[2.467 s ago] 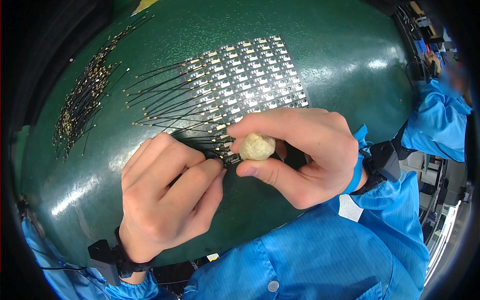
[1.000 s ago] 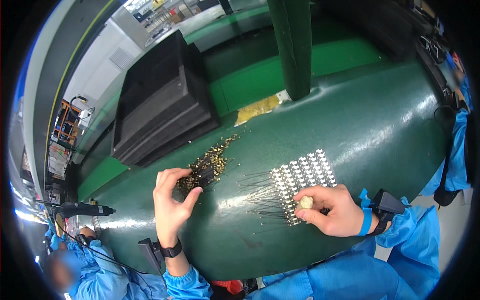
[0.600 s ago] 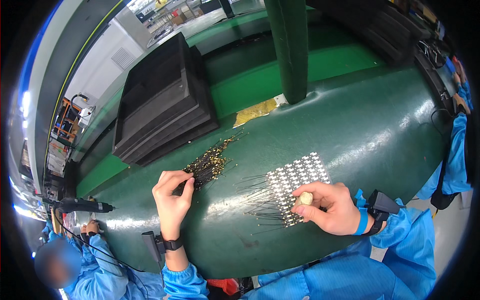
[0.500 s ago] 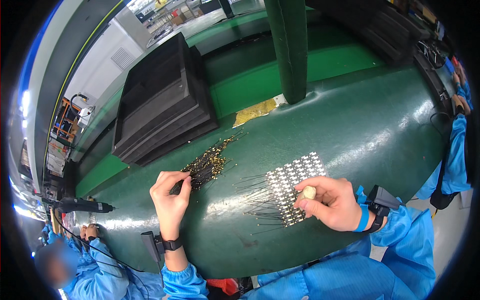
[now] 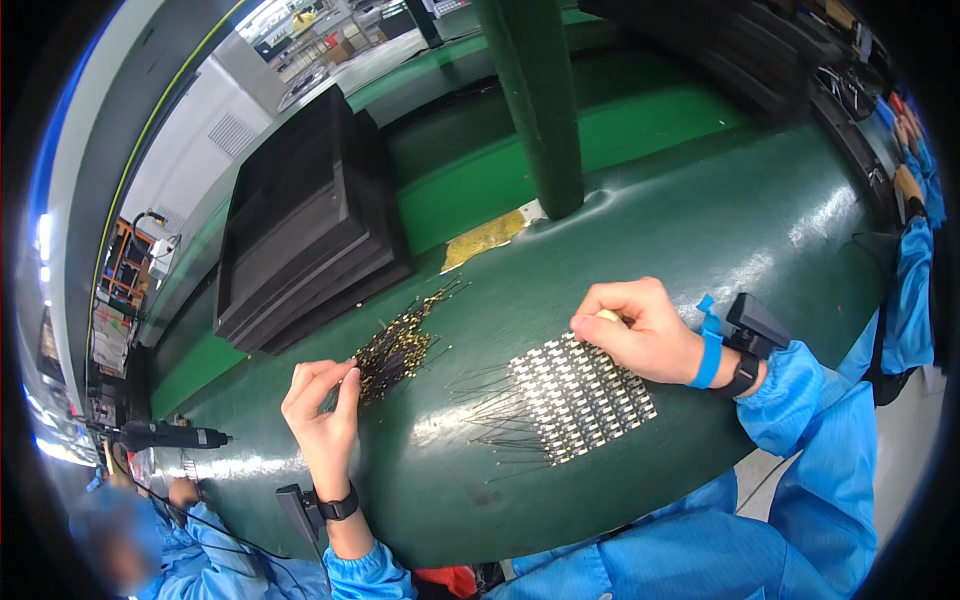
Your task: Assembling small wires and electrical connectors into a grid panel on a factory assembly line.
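Note:
A pile of thin black cables with gold-coloured ends lies left of the middle on the green table. My left hand pinches thumb and forefinger together at the pile's left edge; what is between them, if anything, is too small to make out. A panel of small white-and-black boards lies to the right, with several thin black cables fanning out from its left side. Over the panel's far edge, my right hand is closed around a pale, round-ended object, mostly hidden by the fingers.
Stacked black trays stand at the far left, beside a green post. A black electric screwdriver lies at the left. A co-worker sits at lower left; another person's blue sleeve shows at far right.
My right hand has moved from the panel's right side to its far edge, turning so the fingers point down and cover more of the pale object. My left hand keeps its pinch beside the pile.

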Demonstrator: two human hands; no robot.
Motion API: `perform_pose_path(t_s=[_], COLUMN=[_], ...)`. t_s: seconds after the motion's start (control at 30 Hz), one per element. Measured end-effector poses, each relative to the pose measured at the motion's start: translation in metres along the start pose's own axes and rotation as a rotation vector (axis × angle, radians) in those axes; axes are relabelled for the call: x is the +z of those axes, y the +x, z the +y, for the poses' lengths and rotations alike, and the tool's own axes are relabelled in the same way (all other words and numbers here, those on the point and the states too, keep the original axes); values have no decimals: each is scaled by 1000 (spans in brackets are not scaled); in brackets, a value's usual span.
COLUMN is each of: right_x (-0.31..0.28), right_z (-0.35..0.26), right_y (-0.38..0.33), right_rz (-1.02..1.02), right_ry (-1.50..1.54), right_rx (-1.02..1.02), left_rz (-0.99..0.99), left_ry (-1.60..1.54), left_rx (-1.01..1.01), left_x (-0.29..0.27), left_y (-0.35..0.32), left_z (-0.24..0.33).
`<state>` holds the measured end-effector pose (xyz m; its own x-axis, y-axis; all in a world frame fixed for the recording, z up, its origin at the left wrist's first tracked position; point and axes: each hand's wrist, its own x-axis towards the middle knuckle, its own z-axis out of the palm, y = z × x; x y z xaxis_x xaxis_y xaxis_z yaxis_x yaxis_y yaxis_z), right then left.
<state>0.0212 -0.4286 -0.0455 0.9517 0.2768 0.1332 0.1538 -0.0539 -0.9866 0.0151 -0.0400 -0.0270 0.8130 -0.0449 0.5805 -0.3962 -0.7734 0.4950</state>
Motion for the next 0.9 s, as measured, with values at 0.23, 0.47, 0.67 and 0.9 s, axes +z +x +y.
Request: perform_pose_path(t_s=[0.23, 0.47, 0.67, 0.9], right_x=[1, 16, 21, 13], right_z=[3, -1, 3, -4], right_y=[-6, -10, -12, -9], right_rz=[58, -52, -66, -130], right_ry=[-180, -202, -155, -189], right_rx=[-214, -365, -437, -461], left_rz=[-17, -178, -212, -210], left_ry=[-124, -336, -395, -397], left_rx=[91, 236, 242, 220], left_x=[14, 40, 49, 50], left_y=[-3, -15, -20, -19], left_z=[22, 78, 87, 87])
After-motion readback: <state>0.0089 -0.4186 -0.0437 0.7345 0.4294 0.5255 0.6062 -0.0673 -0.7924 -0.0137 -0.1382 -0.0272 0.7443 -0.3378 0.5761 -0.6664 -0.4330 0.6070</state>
